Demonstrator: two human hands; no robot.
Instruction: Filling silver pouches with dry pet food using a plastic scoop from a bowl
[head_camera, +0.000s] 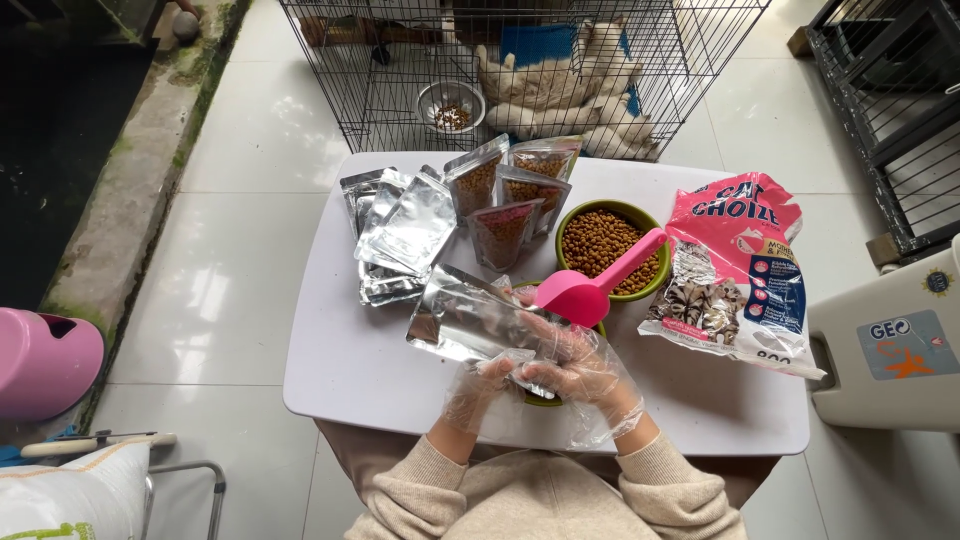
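Note:
Both my hands wear clear plastic gloves over a small white table (340, 370). My left hand (478, 388) and my right hand (575, 368) together hold a silver foil pouch (462, 318) just above the table's near middle. A pink scoop (590, 288) rests with its handle across a green bowl (578, 213) full of brown kibble, right beyond my right hand. A second green bowl (541, 401) is mostly hidden under my hands.
A stack of empty silver pouches (400, 232) lies at the left. Several filled pouches (505, 190) stand at the table's far side. A pink pet food bag (735, 272) lies at the right. Behind is a wire cage (520, 70) with a cat and a dish.

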